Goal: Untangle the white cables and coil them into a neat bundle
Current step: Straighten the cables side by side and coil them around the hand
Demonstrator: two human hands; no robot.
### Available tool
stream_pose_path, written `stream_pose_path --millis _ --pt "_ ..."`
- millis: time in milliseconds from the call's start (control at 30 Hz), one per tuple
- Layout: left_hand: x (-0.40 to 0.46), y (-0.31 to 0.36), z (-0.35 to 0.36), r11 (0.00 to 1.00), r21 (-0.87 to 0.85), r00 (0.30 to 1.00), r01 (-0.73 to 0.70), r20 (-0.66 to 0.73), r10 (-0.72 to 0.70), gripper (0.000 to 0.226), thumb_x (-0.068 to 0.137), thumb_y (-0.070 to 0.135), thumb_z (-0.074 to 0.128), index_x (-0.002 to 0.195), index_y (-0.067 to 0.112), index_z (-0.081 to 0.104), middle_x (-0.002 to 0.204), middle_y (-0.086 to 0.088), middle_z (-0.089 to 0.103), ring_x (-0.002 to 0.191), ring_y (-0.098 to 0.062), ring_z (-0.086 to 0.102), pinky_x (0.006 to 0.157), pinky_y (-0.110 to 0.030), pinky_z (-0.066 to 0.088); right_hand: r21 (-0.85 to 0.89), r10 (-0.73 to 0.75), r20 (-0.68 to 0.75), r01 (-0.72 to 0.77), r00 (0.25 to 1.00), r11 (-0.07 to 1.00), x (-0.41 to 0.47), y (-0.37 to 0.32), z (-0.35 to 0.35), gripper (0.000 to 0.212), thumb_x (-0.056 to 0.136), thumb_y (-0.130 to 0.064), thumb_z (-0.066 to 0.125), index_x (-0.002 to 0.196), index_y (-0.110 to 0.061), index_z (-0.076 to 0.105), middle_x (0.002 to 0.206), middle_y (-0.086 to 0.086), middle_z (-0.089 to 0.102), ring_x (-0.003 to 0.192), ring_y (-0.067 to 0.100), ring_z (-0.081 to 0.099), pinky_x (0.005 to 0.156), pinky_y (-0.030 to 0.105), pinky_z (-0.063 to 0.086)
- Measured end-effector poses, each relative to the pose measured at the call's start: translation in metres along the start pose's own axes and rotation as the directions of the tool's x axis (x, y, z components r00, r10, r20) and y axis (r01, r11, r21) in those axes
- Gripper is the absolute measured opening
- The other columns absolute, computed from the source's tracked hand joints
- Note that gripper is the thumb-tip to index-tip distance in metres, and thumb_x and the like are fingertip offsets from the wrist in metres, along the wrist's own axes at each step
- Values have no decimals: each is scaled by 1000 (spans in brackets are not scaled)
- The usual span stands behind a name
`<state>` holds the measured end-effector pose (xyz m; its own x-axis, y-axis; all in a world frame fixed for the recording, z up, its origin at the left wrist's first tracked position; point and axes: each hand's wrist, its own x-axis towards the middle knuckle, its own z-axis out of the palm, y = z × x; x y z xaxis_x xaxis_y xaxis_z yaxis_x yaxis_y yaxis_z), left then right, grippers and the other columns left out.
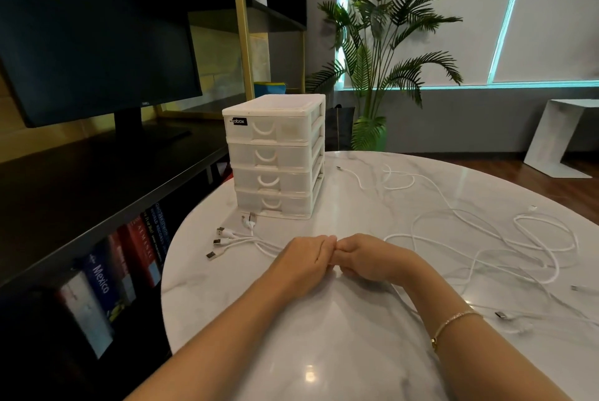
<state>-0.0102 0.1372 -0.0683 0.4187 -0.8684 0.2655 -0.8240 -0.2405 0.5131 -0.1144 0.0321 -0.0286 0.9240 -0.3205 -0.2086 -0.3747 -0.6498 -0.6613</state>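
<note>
Several white cables [479, 251] lie in loose, overlapping loops across the right side of the round marble table [324, 352]. Their USB plugs [220, 240] fan out together on the left, just in front of the drawer unit. My left hand [304, 258] and my right hand [366, 258] meet knuckle to knuckle at the table's middle, both with fingers curled closed over the cable strands that run in from the plugs. The strands vanish under my palms and come out again beneath my right wrist. Another thin white cable [395, 181] lies farther back.
A white four-drawer plastic organizer [275, 157] stands at the table's far left. Beyond the left edge is a dark shelf with a monitor [90, 44] and books [129, 258] below. A loose plug [500, 314] lies near my right forearm. A potted palm [382, 60] stands behind.
</note>
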Motion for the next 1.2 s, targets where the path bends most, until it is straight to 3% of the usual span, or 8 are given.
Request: stream_pose_path --millis 300,467,633,833,967,1067,1133,1200 --pt "5 9 1 997 56 997 59 40 -61 47 102 39 30 65 13 42 82 -16 63 78 -27 51 68 -28 31 -43 28 -5 -29 1000 999 -12 8 -22 26 96 -21 50 73 -21 63 46 -12 60 53 9 54 64 24 46" --pt "7 4 1 994 30 994 105 -23 -105 47 101 39 30 61 18 42 74 -8 59 72 -18 46 67 -25 32 -13 25 -38 -26 999 1000 -13 7 -18 13 93 -17 53 86 -16 63 76 -4 69 56 11 59 62 24 50" --pt "10 -1 2 993 27 992 118 -50 -116 46 101 40 29 73 12 54 81 -11 64 80 -24 54 76 -29 38 161 1 40 -7 999 987 -15 10 -17 10 89 -5 55 84 -12 59 79 1 70 54 15 60 56 26 47" --pt "8 -5 3 995 51 993 85 -83 -80 46 101 38 28 74 11 53 75 -5 59 74 -18 50 72 -25 35 -47 63 145 -57 987 997 -19 6 -23 20 86 -6 54 71 -19 59 73 -5 67 60 12 58 63 22 48" --pt "8 -1 6 996 61 993 67 -106 -60 49 101 38 28 82 7 61 83 -7 66 83 -23 58 76 -25 38 -460 91 -34 -96 995 883 -19 5 -29 16 83 -15 53 69 -22 58 72 -9 58 73 14 55 73 29 47" --pt "7 -2 3 995 85 990 50 -133 -38 48 102 35 28 100 4 66 98 -11 69 97 -27 60 85 -29 40 -662 104 -230 -234 968 712 -19 13 -31 17 84 -19 50 95 -21 64 97 -4 59 98 21 55 90 39 37" --pt "7 -11 -5 992 100 983 73 -175 -55 45 102 30 29 113 5 64 107 -13 68 105 -31 58 91 -33 38 -687 147 -375 -381 915 619 -21 31 -41 25 86 -19 46 106 -18 62 110 1 61 107 23 56 101 44 30" --pt "8 -21 -11 992 85 973 98 -215 -78 46 102 30 29 91 2 64 90 -16 66 97 -34 59 88 -36 40 -639 183 -459 -466 869 612 -29 49 -59 24 89 -21 47 105 -20 64 102 -1 62 100 20 57 100 41 34"
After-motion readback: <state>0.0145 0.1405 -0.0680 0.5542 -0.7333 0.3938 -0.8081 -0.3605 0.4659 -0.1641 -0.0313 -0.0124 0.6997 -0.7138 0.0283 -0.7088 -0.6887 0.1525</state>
